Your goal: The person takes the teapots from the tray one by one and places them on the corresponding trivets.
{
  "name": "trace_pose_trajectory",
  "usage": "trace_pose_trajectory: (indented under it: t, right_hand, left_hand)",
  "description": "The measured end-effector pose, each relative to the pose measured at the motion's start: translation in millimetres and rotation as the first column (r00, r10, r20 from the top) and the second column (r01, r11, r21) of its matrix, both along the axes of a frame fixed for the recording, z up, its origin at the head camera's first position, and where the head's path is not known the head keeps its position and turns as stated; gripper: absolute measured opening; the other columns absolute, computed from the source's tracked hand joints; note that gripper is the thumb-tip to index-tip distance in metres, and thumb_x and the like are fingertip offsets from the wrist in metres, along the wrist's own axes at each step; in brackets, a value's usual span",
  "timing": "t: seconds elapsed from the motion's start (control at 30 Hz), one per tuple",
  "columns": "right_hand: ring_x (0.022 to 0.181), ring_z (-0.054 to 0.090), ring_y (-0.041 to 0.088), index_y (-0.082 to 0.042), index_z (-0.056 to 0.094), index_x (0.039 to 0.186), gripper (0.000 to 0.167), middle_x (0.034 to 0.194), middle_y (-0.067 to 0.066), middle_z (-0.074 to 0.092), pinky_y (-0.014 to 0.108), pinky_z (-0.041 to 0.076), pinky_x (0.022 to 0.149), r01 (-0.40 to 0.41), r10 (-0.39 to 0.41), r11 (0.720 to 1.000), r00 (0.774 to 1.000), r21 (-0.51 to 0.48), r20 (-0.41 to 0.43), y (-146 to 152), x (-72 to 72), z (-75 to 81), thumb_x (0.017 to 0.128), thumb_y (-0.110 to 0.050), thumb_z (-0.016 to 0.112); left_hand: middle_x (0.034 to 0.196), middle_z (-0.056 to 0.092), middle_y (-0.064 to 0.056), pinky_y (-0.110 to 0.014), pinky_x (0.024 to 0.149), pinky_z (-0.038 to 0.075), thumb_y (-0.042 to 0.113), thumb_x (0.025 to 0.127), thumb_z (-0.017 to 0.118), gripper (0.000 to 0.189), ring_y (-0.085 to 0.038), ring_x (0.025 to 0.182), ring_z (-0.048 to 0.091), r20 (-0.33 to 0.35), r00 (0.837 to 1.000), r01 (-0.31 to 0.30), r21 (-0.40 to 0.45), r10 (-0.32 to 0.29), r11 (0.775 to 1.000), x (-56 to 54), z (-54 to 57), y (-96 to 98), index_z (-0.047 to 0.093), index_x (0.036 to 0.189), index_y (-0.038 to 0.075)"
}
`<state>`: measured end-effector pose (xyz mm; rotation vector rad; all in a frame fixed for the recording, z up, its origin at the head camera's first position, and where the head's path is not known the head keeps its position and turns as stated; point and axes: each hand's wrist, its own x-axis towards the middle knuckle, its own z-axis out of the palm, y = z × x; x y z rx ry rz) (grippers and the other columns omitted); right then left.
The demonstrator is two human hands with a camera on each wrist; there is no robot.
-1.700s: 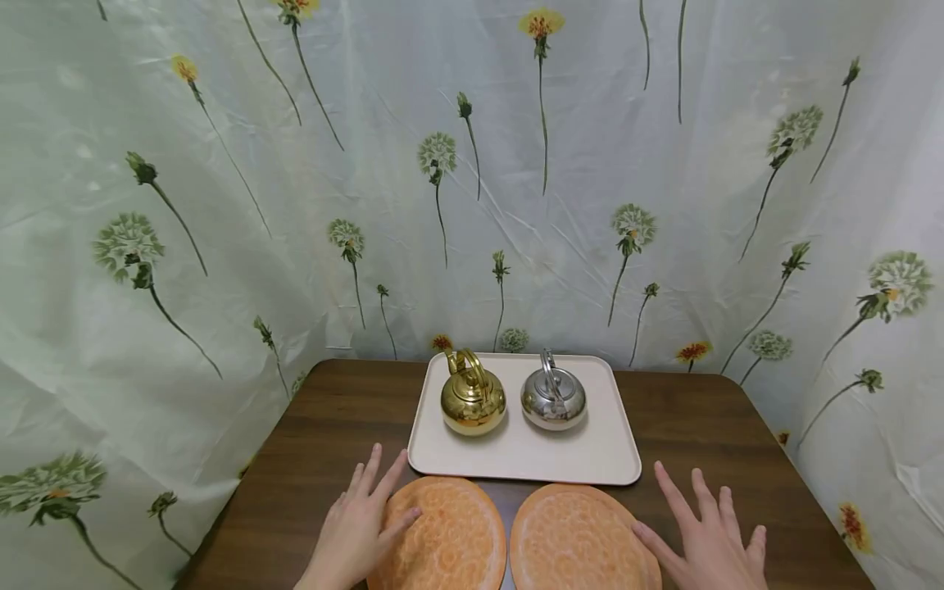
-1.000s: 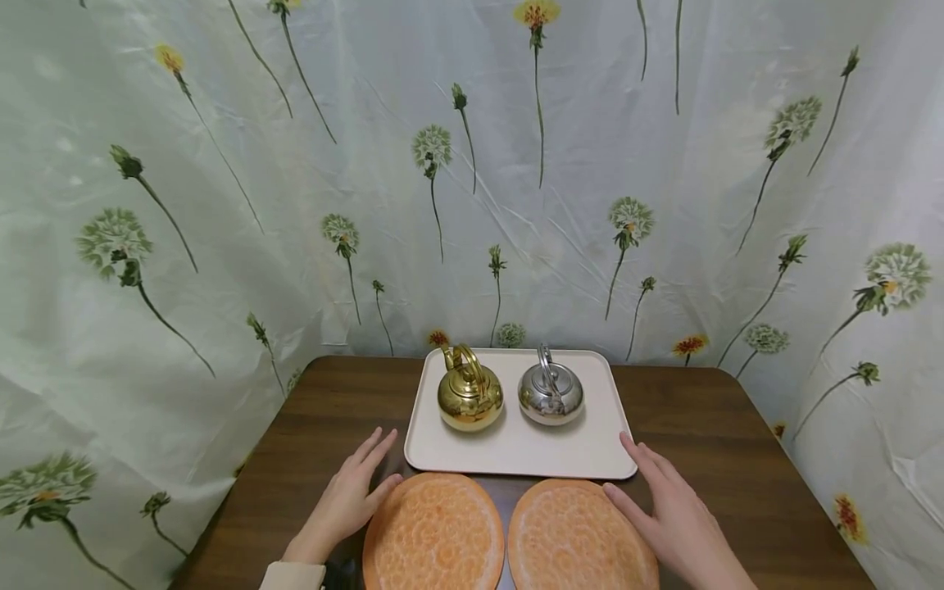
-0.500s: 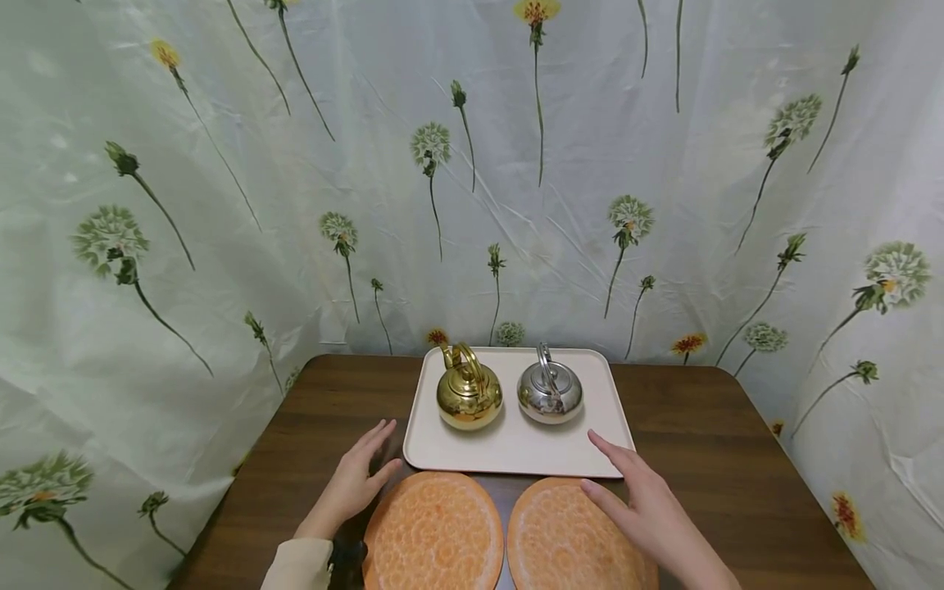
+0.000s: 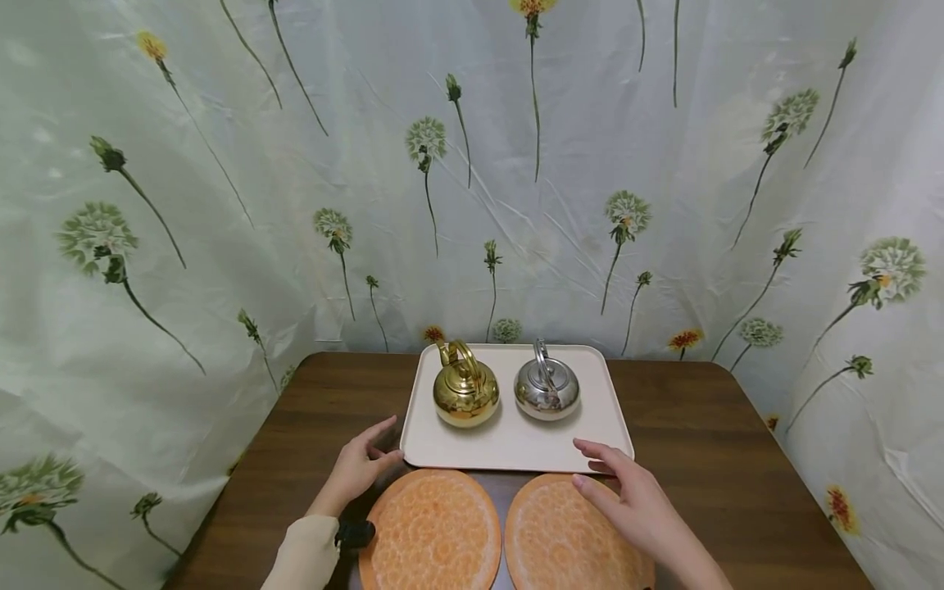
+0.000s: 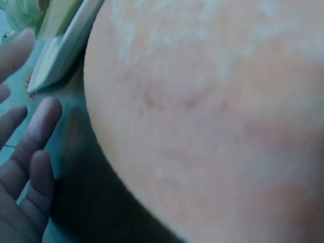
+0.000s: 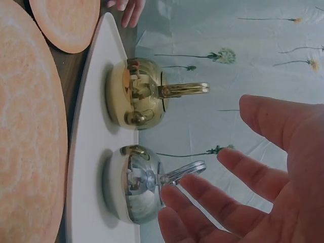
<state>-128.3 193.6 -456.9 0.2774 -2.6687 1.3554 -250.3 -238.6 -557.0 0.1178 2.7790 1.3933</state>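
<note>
My left hand is at the front left corner of a cream tray, its thumb tip right at the rim. In the left wrist view its fingers are loosely bent with nothing between them. My right hand hovers over the right round mat, fingertips overlapping the tray's front edge in the head view. The right wrist view shows its thumb and fingers spread apart, holding nothing. Upright on the tray stand a gold teapot at the left and a silver teapot at the right, handles raised.
Two round orange mats, a left one and a right one, lie side by side before the tray on the dark wooden table. A flower-print curtain hangs behind and around the table.
My right hand has moved left and inward from beside the tray to its front edge. My left hand has come to the tray's left corner, fingers more bent. The teapots have stayed put.
</note>
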Motion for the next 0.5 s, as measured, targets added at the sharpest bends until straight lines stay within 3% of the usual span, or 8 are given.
trace_pose_trajectory:
  t: [0.2, 0.5]
  right_hand:
    - [0.118, 0.074, 0.032, -0.011, 0.068, 0.141, 0.043, 0.139, 0.016, 0.07, 0.04, 0.061, 0.096, -0.016, 0.018, 1.0, 0.997, -0.021, 0.081, -2, -1.2, 0.1, 0.101, -0.023, 0.077]
    - [0.117, 0.075, 0.029, -0.01, 0.069, 0.139, 0.04, 0.137, 0.015, 0.071, 0.033, 0.061, 0.092, -0.075, 0.079, 0.996, 0.991, -0.049, 0.107, -1, -3.9, -1.4, 0.102, -0.024, 0.075]
  left_hand:
    - [0.097, 0.071, -0.008, -0.032, 0.061, 0.051, 0.023, 0.094, 0.085, 0.068, -0.018, 0.07, 0.061, 0.068, 0.997, 0.025, 0.039, -0.028, 0.999, -6.4, -4.3, -3.8, 0.059, 0.156, 0.018]
    - [0.086, 0.065, -0.006, -0.03, 0.059, 0.048, 0.023, 0.093, 0.086, 0.067, -0.018, 0.068, 0.056, 0.104, 0.994, 0.031, 0.062, -0.037, 0.998, -14.4, -5.2, -3.9, 0.061, 0.155, 0.018]
